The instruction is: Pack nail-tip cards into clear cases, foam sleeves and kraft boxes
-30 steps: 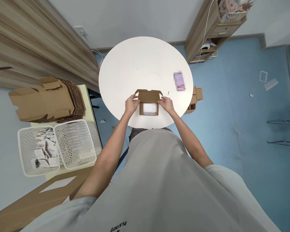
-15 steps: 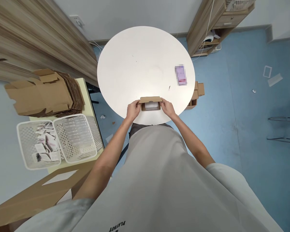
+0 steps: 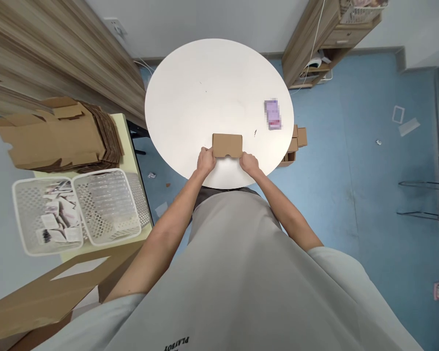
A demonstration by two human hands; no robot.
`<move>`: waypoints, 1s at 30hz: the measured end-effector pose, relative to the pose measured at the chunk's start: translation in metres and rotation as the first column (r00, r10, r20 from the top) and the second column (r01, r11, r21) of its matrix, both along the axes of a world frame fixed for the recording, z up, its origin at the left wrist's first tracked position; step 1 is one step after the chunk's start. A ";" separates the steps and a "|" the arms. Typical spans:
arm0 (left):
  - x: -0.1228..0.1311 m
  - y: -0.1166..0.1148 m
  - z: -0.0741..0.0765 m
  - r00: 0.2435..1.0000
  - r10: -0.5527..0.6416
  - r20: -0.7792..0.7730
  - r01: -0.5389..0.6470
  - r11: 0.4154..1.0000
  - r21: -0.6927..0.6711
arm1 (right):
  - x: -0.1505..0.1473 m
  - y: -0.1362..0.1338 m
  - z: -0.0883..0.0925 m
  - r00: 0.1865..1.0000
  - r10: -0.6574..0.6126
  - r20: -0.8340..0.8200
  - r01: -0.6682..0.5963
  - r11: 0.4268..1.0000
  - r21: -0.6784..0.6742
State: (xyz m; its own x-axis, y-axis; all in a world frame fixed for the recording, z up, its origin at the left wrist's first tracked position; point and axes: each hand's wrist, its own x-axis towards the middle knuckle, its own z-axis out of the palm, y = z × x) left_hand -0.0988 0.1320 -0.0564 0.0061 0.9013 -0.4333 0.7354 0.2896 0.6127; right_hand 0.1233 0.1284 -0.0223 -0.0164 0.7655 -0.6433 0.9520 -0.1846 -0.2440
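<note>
A small brown cardboard box (image 3: 227, 145) lies closed on the round white table (image 3: 212, 92), near its front edge. My left hand (image 3: 206, 161) grips the box's near left corner with curled fingers. My right hand (image 3: 249, 163) grips the near right corner the same way. The box's lid is down flat and its white contents are hidden.
A blurred purple item (image 3: 272, 113) lies on the table's right side. To the left stand a stack of flat cardboard blanks (image 3: 58, 136) and two white mesh baskets (image 3: 76, 209). Small cardboard boxes (image 3: 296, 141) sit on the blue floor beyond the table's right edge. A wooden shelf (image 3: 325, 44) stands behind.
The box's lid, open a second ago with a white item showing inside, has been folded down and is now shut. Both hands slid to the box's near corners.
</note>
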 end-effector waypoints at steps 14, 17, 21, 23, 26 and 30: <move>-0.014 -0.028 0.011 0.992 -0.128 -0.021 0.128 0.992 0.003 | 0.010 -0.018 0.007 0.985 0.008 -0.174 0.010 0.995 0.102; -0.012 -0.030 0.010 0.991 -0.119 -0.053 0.118 0.993 -0.030 | 0.006 -0.020 0.005 0.989 0.025 -0.148 -0.013 0.996 0.083; -0.008 -0.038 0.003 0.994 -0.080 -0.080 0.076 0.996 -0.045 | 0.001 -0.026 -0.002 0.994 0.069 -0.083 -0.064 0.996 0.059; -0.006 -0.043 -0.003 0.996 -0.048 -0.073 0.043 0.997 -0.060 | 0.000 -0.028 -0.007 0.995 0.072 -0.069 -0.069 0.997 0.043; -0.004 -0.048 -0.014 0.999 0.022 -0.028 -0.024 0.998 -0.062 | 0.000 -0.030 -0.013 0.996 0.070 -0.061 -0.068 0.997 0.032; -0.006 -0.046 -0.031 0.975 0.201 0.095 -0.196 0.979 -0.058 | 0.004 -0.029 -0.019 0.994 0.060 -0.096 -0.056 0.997 0.044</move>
